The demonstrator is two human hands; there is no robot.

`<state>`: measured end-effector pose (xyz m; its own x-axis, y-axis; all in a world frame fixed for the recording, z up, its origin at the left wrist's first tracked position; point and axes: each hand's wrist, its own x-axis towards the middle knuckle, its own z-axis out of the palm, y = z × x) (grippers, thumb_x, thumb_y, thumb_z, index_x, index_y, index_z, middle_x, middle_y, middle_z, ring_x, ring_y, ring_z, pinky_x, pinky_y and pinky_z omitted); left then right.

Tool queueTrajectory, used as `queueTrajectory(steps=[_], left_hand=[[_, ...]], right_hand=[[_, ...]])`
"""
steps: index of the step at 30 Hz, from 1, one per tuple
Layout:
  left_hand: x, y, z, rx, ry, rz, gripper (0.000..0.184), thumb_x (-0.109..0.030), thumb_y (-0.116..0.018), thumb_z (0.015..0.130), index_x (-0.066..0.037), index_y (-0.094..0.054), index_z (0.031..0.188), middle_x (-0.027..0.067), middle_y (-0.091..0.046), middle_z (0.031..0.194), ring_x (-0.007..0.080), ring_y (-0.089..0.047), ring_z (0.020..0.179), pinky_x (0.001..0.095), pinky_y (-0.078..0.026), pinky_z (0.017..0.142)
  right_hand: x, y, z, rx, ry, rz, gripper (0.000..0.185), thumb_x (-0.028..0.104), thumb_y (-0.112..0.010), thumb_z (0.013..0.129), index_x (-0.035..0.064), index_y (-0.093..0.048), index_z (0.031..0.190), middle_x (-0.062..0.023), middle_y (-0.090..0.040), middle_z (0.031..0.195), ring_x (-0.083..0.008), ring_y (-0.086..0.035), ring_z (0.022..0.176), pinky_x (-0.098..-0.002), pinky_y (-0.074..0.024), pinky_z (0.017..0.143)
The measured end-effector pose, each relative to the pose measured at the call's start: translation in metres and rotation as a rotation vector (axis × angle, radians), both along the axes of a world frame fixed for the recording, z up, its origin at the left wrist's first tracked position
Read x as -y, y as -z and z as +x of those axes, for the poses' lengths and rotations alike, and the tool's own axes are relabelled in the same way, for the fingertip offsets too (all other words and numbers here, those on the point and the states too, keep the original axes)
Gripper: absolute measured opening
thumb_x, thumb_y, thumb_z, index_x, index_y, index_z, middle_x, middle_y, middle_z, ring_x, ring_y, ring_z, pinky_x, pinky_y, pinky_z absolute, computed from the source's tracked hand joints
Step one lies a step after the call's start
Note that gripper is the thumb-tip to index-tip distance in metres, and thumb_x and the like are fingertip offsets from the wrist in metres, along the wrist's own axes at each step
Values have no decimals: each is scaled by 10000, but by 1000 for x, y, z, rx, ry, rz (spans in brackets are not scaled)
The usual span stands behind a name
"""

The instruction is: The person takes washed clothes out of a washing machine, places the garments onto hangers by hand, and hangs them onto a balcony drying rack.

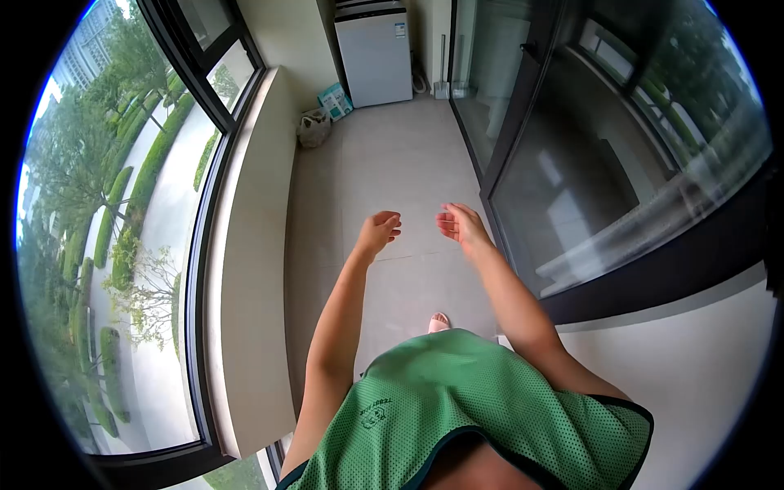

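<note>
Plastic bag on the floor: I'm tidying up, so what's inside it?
Only the crumpled outside of the plastic bag shows; its contents are covered. A teal-and-white package sits beside it.

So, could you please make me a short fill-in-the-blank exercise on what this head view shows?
1. The left hand and the right hand, held apart, are gripping ____.
2. Of the two, the hand nearer the dark-framed glass doors is the ____ one.
3. The person's sleeveless mesh top is mainly ____ in colour.
4. Near the washing machine, the plastic bag sits on the ____.

Missing words: nothing; right; green; floor
</note>
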<state>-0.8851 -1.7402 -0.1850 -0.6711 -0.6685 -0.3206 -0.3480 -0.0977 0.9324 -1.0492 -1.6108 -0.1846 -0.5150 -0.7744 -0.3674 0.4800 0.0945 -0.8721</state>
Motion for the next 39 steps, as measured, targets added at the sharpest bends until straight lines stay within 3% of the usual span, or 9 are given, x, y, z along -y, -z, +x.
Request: queueTrajectory(steps=[6, 15, 17, 18, 21, 26, 32, 36, 39], left_hand=[[119, -1, -66, -53, -140, 46, 295, -229, -477, 872, -15, -577, 1047, 65, -611, 909, 159, -592, 816, 283, -465, 752], [340, 17, -188, -193, -404, 82, 247, -241, -555, 824, -54, -512, 669, 3, -458, 607, 95, -480, 566, 259, -474, 609], [389, 8, -217, -117, -372, 6, 327, -209, -569, 806, -94, -387, 560, -24, -365, 532, 75, -365, 496, 233, -400, 506], [412, -1, -236, -139, -367, 14, 392, -177, -579, 790, -116, -291, 531, -45, -293, 497, 59, -287, 471, 238, -296, 440], [469, -11, -285, -206, -288, 1, 393, -163, -596, 781, -116, -301, 525, -51, -285, 489, 50, -266, 462, 245, -238, 420], [556, -9, -369, -216, -180, -175, 256, -198, -597, 802, -58, -427, 672, -29, -410, 571, 59, -351, 532, 246, -305, 468], [698, -13, -465, -241, -233, -276, 277, -221, -566, 835, -30, -444, 675, -19, -414, 566, 66, -357, 533, 253, -312, 471], [792, -15, -508, -195, -268, -153, 282, -231, -557, 849, -77, -423, 655, -49, -392, 578, 40, -323, 494, 211, -283, 458], [849, -19, -534, -115, -376, -365, 327, -199, -564, 830, -79, -352, 612, -50, -344, 553, 47, -280, 508, 225, -269, 450]], right_hand=[[138, -19, -73, -54, -173, -14, 226, 274, -516, 865, 78, -554, 972, -49, -606, 846, -122, -584, 773, -252, -482, 679], [348, 5, -180, -14, -161, 33, 237, 244, -496, 879, 72, -536, 1037, -69, -588, 917, -136, -576, 823, -265, -484, 709], [392, -1, -209, -29, -108, 55, 237, 238, -498, 877, 75, -537, 1044, -71, -590, 914, -135, -575, 820, -266, -482, 713], [413, -10, -226, -40, -98, 48, 228, 230, -493, 876, 76, -548, 1036, -64, -595, 902, -134, -574, 818, -264, -480, 711], [462, -16, -267, -38, -56, 6, 224, 242, -524, 855, 76, -566, 999, -55, -607, 874, -135, -578, 795, -261, -477, 693], [538, 16, -362, 77, 58, 41, 200, 225, -502, 870, 101, -571, 1012, -56, -611, 885, -135, -583, 803, -280, -484, 709], [666, 32, -516, 83, 275, -21, 165, 198, -512, 863, 86, -568, 970, -53, -613, 853, -123, -585, 751, -258, -485, 653], [786, -3, -562, -18, 73, -69, 181, 212, -532, 852, 72, -570, 961, -43, -608, 845, -109, -580, 745, -235, -477, 651], [867, -17, -577, -36, -51, -81, 182, 223, -536, 849, 77, -574, 952, -39, -607, 849, -109, -580, 766, -239, -476, 658]])
